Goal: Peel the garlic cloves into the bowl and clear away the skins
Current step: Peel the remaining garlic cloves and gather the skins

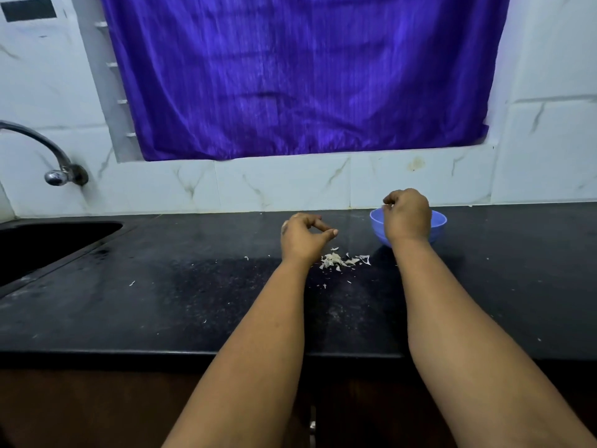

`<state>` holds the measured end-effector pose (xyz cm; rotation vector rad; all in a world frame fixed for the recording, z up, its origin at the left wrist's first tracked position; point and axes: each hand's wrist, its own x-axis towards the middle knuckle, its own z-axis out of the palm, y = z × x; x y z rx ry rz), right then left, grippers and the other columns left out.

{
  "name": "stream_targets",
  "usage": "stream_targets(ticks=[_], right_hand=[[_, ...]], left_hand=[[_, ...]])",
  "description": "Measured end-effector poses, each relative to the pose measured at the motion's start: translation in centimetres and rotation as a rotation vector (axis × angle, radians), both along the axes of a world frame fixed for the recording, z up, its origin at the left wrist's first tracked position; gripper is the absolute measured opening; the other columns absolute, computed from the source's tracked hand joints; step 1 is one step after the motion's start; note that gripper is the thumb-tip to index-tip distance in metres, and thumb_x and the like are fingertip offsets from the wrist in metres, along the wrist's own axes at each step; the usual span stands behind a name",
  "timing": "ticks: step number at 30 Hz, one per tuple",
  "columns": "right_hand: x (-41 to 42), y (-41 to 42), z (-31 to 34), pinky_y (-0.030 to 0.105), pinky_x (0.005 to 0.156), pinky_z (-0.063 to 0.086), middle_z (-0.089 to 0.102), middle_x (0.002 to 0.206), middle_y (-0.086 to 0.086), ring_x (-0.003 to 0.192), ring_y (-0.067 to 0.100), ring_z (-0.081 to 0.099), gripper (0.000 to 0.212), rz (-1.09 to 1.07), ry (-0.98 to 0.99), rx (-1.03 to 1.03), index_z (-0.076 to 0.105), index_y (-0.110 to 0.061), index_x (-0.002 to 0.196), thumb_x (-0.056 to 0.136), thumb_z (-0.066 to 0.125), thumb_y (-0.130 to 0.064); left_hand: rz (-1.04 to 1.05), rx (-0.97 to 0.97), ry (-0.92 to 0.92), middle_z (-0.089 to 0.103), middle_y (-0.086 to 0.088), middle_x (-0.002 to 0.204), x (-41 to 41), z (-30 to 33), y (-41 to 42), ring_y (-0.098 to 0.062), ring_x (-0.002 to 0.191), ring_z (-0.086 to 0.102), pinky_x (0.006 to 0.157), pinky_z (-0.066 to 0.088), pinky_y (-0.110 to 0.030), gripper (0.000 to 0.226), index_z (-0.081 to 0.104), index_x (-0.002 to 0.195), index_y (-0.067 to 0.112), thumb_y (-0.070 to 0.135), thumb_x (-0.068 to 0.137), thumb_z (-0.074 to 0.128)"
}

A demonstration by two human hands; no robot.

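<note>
Dark stone bench (161, 302) runs across the middle of the head view, with pale marbled tiles and a purple curtain (300, 76) above it, a sink (48, 244) and tap (55, 163) at the left edge. Just right of centre we see our right hand (407, 218) poised over the small blue bowl (440, 221), its fingers (389, 199) curled downward and bunched; whether they pinch a clove we cannot tell, since the hand hides the bowl's inside. Our left hand (302, 236) hovers at centre, thumb and forefinger nearly meeting, with something pale at its far edge that we cannot identify. The garlic skins (342, 260) lie in a loose heap on the bench between the two wrists, below and right of the left hand and just left of the bowl's base. We judge the left hand nearer the heap, so gathering would fall to it, sweeping down and right.
</note>
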<state>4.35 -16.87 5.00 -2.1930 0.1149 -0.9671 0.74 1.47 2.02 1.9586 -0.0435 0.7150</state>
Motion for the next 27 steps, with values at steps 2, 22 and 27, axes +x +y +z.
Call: stream_targets(ticks=[2, 22, 27], right_hand=[[0.3, -0.2, -0.2, 0.029, 0.079, 0.045, 0.066, 0.115, 0.013, 0.103, 0.032, 0.06, 0.032, 0.0, 0.094, 0.047, 0.068, -0.008, 0.115, 0.093, 0.046, -0.001], [-2.2, 3.2, -1.6, 0.024, 0.069, 0.051, 0.064, 0.069, -0.002, 0.072, 0.013, 0.062, 0.011, 0.527, 0.425, -0.32, 0.074, -0.009, 0.087, 0.078, 0.076, -0.002], [-1.8, 2.9, -1.6, 0.019, 0.072, 0.045, 0.074, 0.096, 0.01, 0.081, 0.016, 0.064, 0.013, 0.432, 0.392, -0.352, 0.074, -0.008, 0.094, 0.081, 0.076, -0.012]], left_hand=[[0.032, -0.041, 0.044, 0.066, 0.012, 0.088, 0.3, -0.2, 0.2, -0.015, 0.109, 0.056, 0.089, 0.046, -0.032, 0.027, 0.061, 0.055, 0.026, 0.032, 0.066, 0.085], [0.136, -0.165, 0.308, 0.069, 0.001, 0.097, 0.2, -0.1, 0.7, -0.024, 0.112, 0.055, 0.089, 0.053, -0.038, 0.032, 0.067, 0.085, 0.031, 0.008, 0.076, 0.046], [0.187, -0.201, 0.321, 0.069, -0.002, 0.105, 0.1, 0.1, 1.2, -0.023, 0.109, 0.058, 0.089, 0.052, -0.033, 0.031, 0.07, 0.099, 0.023, 0.008, 0.081, 0.05]])
